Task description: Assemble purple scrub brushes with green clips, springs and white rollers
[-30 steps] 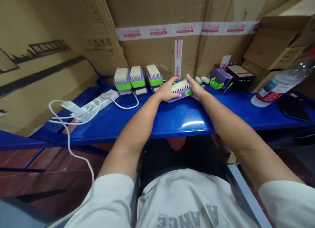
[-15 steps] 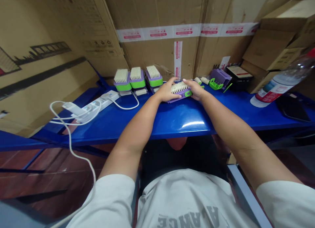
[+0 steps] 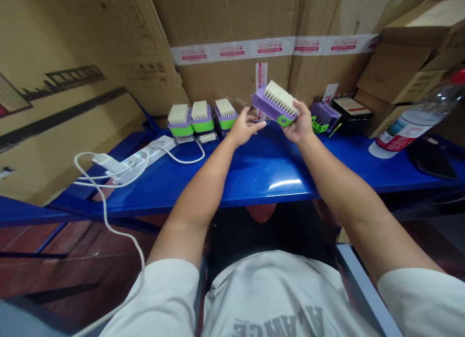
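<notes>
My right hand (image 3: 300, 124) grips the right end of a purple-and-green block with cream, bristle-like rows on top (image 3: 279, 98). The block is raised above the blue table and tilted, its left end higher. My left hand (image 3: 246, 127) is just left of the block, fingers apart, with no thing visibly held. Left of that hand stand three similar blocks in a row: the left block (image 3: 178, 115), the middle block (image 3: 201, 111) and the right block (image 3: 225, 109). Each has cream rows above purple and green.
A white power strip (image 3: 145, 157) with cables (image 3: 189, 160) lies on the blue table (image 3: 265, 167) at left. At right are a purple-and-green part (image 3: 325, 115), a black box (image 3: 352, 111), a water bottle (image 3: 403, 128) and a dark phone-like slab (image 3: 432, 158). Cardboard (image 3: 232, 80) stands behind.
The block has risen from the table and tilted in my right hand. My left hand has let go of it and opened beside it.
</notes>
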### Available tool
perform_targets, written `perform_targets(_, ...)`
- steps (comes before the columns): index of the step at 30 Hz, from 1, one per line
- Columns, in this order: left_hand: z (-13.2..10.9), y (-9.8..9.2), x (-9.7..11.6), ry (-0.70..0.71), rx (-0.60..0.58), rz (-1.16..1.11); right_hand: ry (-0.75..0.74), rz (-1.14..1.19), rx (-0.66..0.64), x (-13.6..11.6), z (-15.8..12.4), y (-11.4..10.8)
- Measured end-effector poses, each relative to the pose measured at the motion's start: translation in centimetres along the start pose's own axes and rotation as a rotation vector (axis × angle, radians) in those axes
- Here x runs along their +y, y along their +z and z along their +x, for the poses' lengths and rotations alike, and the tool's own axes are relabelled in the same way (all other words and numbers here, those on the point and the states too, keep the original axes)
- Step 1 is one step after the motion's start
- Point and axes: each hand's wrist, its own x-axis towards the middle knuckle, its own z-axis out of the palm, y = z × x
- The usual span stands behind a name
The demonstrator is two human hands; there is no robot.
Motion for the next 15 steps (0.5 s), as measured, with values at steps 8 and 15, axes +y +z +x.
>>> perform_targets(8, -0.7, 0.5, 0.6, -0.066, -0.047, -0.326, -0.604, -0.644, -0.104, 1.4, -0.3, -0.1)
perform_targets(15, 0.0, 0.1, -0.2, 0.021, 0.136, -0.333, -0.843, -1.025, -0.433, 2.8, -1.1, 1.8)
